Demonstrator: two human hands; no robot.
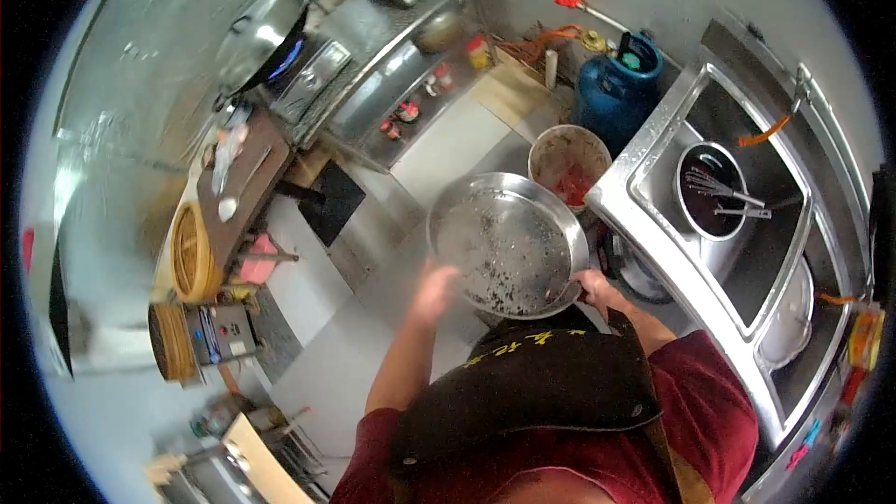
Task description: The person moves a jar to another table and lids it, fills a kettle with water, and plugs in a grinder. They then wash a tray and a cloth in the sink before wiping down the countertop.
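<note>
A wide, round, shallow steel pan (509, 238) is held in front of my body, with dark specks scattered over its inside. My right hand (595, 289) is closed on the pan's right rim, fingers wrapped over the edge. At the left side of the pan, my left hand (436, 291) is close to the rim. It is smeared by motion, so whether it grips the pan cannot be made out. Just beyond the pan stands a bucket (551, 168) with reddish matter inside. A dark apron (532, 378) covers my front.
To the right is a steel double sink (644, 201) with a pot (686, 219) holding whisks. A blue gas cylinder (607, 98) stands behind the bucket. A lidded wok (266, 28) sits over a blue flame at back left. Bamboo steamers (190, 252) are at the left.
</note>
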